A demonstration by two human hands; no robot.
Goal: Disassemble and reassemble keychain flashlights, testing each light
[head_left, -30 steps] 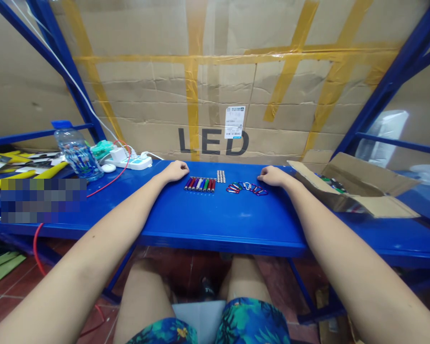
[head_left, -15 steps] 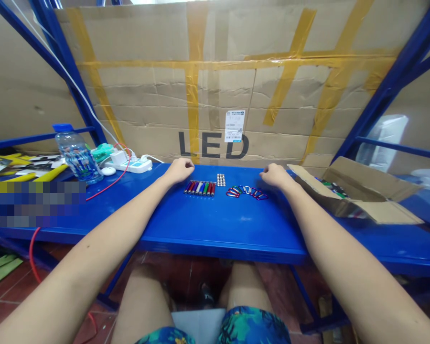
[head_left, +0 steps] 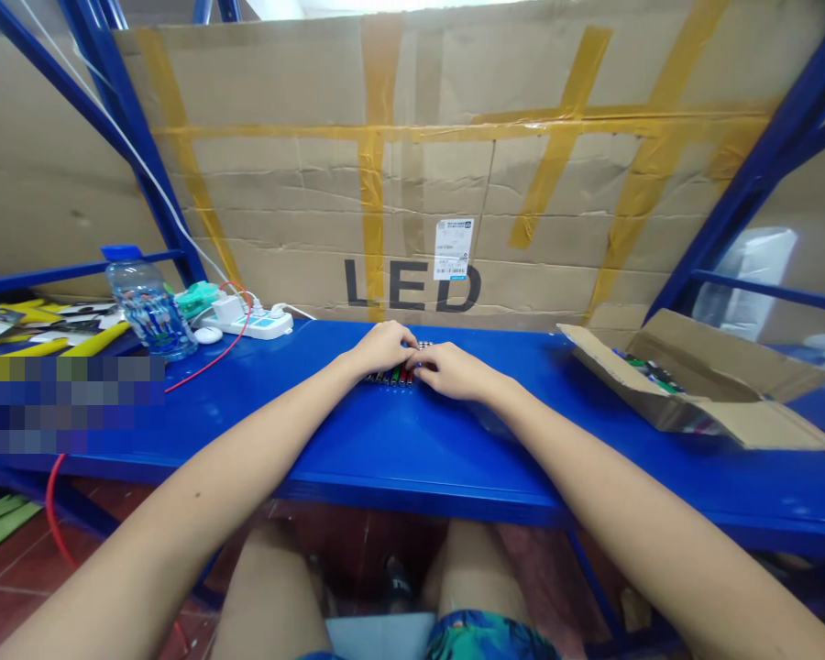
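Observation:
Over the row of small coloured metal tubes (head_left: 394,378) on the blue table, my left hand (head_left: 385,346) is curled with its fingers bent down. My right hand (head_left: 450,369) meets it from the right, thumb and fingers drawn together by the red tube at the row's right end. The two sets of fingertips are close together, and whatever is between them is hidden. Just behind the fingers, part of a group of small silvery round pieces (head_left: 426,345) shows. My right hand and forearm cover the spot where the coloured carabiners lay.
An open cardboard box (head_left: 687,412) with small coloured parts stands on the right. To the left are a water bottle (head_left: 149,307), a white power strip (head_left: 265,323) and a red cable (head_left: 216,353). A large carton (head_left: 302,220) closes off the back.
Both hands have come inward from the table's back, on either side of the parts, and now meet over the tubes' right end. The carabiners have gone out of sight behind my right arm.

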